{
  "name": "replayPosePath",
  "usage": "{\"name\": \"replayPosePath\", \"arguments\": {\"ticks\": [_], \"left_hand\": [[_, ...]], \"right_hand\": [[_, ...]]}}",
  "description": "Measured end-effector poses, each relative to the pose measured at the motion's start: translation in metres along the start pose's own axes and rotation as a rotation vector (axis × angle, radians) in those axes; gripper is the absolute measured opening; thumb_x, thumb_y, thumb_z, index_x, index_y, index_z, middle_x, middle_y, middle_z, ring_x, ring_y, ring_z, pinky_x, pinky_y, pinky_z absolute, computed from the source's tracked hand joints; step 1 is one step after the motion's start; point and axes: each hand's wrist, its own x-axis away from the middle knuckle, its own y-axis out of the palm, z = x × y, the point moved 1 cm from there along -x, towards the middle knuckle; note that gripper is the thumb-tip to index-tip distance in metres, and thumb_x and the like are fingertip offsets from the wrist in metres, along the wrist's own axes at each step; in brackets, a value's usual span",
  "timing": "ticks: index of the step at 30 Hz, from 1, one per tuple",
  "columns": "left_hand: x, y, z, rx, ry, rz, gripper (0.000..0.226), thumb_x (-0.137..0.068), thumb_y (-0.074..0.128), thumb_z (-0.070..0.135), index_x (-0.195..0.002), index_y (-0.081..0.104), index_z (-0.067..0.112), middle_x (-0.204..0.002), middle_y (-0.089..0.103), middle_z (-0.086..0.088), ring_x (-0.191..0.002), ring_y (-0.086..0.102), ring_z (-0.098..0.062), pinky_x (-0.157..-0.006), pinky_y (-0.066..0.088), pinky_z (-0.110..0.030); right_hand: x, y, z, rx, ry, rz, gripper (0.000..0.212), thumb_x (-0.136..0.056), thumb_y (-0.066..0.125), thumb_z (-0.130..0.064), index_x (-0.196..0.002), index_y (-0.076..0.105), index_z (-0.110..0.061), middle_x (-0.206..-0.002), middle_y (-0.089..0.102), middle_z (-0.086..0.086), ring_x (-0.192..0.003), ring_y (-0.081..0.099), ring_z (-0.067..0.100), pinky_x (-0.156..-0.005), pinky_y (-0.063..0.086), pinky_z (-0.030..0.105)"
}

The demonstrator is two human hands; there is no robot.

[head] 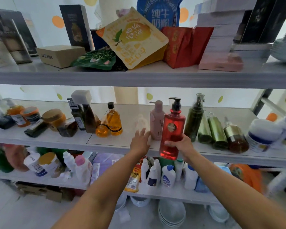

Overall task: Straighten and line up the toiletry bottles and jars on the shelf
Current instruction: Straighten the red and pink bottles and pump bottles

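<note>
My right hand [182, 144] grips a tall red pump bottle [172, 128] near its base and holds it upright at the front edge of the middle shelf [106, 142]. My left hand [139, 141] is open, fingers spread, just left of a pink pump bottle [157, 119] that stands behind it. A faint clear bottle [141, 121] stands behind my left hand. To the left are two amber bottles [114, 119], dark pump bottles [82, 113] and tilted jars [54, 118]. To the right stand green bottles [195, 119], a brown bottle [236, 138] and a white tub [262, 134].
The upper shelf [139, 76] carries boxes, snack pouches and a red bag [185, 45]. The lower shelf holds white detergent bottles [168, 176], an orange jug [248, 176] and tubs. Stacked bowls [172, 214] sit on the floor. A metal upright [261, 101] stands at the right.
</note>
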Motion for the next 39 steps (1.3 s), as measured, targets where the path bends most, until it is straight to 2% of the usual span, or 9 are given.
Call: {"name": "replayPosePath", "arguments": {"ticks": [5,12,19,22,24,26,29,33,39], "left_hand": [[-0.023,0.005,-0.012,-0.182,0.058,-0.094,0.063,-0.097,0.043,0.006,-0.149,0.017,0.031,-0.161,0.000,0.001,-0.146,-0.003,-0.036,-0.108,0.031,-0.057],[-0.046,0.004,-0.047,-0.264,0.156,-0.065,0.067,-0.094,0.036,-0.007,-0.150,0.020,0.028,-0.161,0.002,0.001,-0.138,0.023,-0.037,-0.091,0.050,-0.047],[-0.063,-0.005,-0.069,-0.344,0.143,-0.044,0.061,-0.094,0.039,-0.004,-0.148,0.023,0.018,-0.159,0.009,-0.009,-0.131,0.032,-0.041,-0.092,0.050,-0.044],[-0.069,-0.016,-0.056,-0.395,0.118,-0.036,0.048,-0.093,0.048,0.006,-0.139,0.038,0.011,-0.150,0.027,-0.017,-0.134,0.029,-0.037,-0.106,0.036,-0.043],[-0.081,-0.021,-0.043,-0.202,0.131,-0.039,0.060,-0.088,0.061,0.019,-0.142,0.036,0.011,-0.150,0.030,-0.015,-0.142,0.019,-0.033,-0.114,0.025,-0.042],[-0.090,-0.029,-0.023,0.250,0.173,-0.059,0.082,-0.076,0.076,0.023,-0.145,0.033,0.012,-0.147,0.038,-0.009,-0.139,0.028,-0.029,-0.112,0.027,-0.037],[-0.091,-0.040,0.000,0.799,0.134,-0.089,0.068,-0.070,0.078,0.004,-0.130,0.047,0.008,-0.123,0.056,-0.006,-0.116,0.050,-0.025,-0.096,0.042,-0.034],[-0.093,-0.042,0.002,0.859,0.123,-0.040,0.052,-0.068,0.080,0.004,-0.113,0.053,0.003,-0.103,0.058,-0.005,-0.095,0.052,-0.022,-0.083,0.045,-0.034],[-0.095,-0.046,-0.020,0.835,0.118,0.029,0.049,-0.068,0.080,0.004,-0.111,0.054,0.005,-0.100,0.059,-0.003,-0.093,0.052,-0.022,-0.084,0.046,-0.036]], "right_hand": [[-0.015,0.008,-0.007,-0.023,0.013,0.069,0.062,-0.067,0.079,0.000,-0.124,0.054,-0.006,-0.120,0.064,0.012,-0.111,0.059,0.031,-0.101,0.045,0.050],[-0.037,0.023,-0.013,-0.122,0.052,0.137,0.060,-0.071,0.077,-0.001,-0.125,0.052,-0.011,-0.119,0.063,0.009,-0.109,0.059,0.030,-0.090,0.048,0.042],[-0.045,0.029,-0.013,-0.153,0.073,0.196,0.061,-0.071,0.077,-0.002,-0.126,0.051,-0.011,-0.118,0.062,0.007,-0.106,0.056,0.025,-0.090,0.045,0.040],[-0.047,0.028,-0.012,-0.176,0.072,0.204,0.061,-0.070,0.077,-0.001,-0.125,0.052,-0.010,-0.118,0.063,0.009,-0.102,0.056,0.024,-0.087,0.044,0.038],[-0.047,0.028,-0.011,-0.176,0.077,0.209,0.061,-0.069,0.078,0.000,-0.124,0.053,-0.011,-0.119,0.063,0.010,-0.106,0.057,0.027,-0.091,0.046,0.041],[-0.046,0.028,-0.010,-0.182,0.077,0.209,0.062,-0.068,0.079,0.000,-0.123,0.053,-0.011,-0.119,0.064,0.011,-0.109,0.058,0.029,-0.096,0.047,0.044],[-0.044,0.027,-0.009,-0.189,0.070,0.193,0.063,-0.068,0.078,0.001,-0.125,0.052,-0.010,-0.118,0.064,0.011,-0.110,0.058,0.030,-0.096,0.047,0.046],[-0.042,0.030,-0.011,-0.188,0.065,0.179,0.062,-0.070,0.076,0.003,-0.126,0.051,-0.009,-0.111,0.063,0.007,-0.103,0.057,0.027,-0.091,0.047,0.043],[-0.052,0.040,-0.013,-0.227,0.072,0.146,0.051,-0.067,0.076,0.009,-0.107,0.059,-0.016,-0.113,0.067,0.013,-0.107,0.061,0.035,-0.098,0.046,0.054]]}}
